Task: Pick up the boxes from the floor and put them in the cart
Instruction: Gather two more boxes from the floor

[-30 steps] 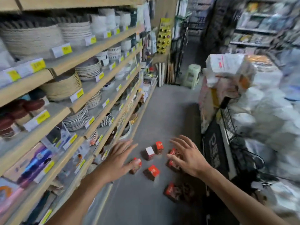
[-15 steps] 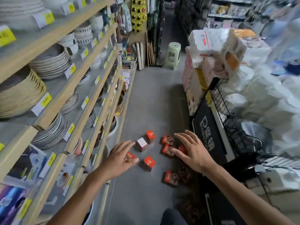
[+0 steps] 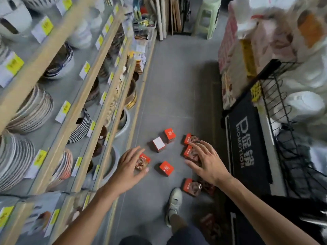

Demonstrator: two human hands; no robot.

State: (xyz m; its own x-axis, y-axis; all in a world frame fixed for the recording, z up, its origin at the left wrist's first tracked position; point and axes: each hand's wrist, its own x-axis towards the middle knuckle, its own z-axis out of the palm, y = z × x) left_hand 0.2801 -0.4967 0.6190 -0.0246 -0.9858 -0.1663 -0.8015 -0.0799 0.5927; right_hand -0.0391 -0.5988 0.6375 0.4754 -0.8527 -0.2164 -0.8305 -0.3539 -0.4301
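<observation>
Grey shop-aisle floor (image 3: 168, 89) carries small red cardboard boxes (image 3: 166, 168) with unreadable white print, scattered beneath and between both hands. Left hand (image 3: 130, 167) and right hand (image 3: 207, 162) hover spread-fingered, gripping nothing. Beside the right hand, a black mat (image 3: 247, 144) reads "PROMOTION".

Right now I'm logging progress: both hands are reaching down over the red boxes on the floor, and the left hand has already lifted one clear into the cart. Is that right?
Not quite. The head view shows the left hand only reaching over a red box that lies on the grey floor; nothing has been lifted into the cart. The right hand does reach down over the boxes, as you said.
</observation>
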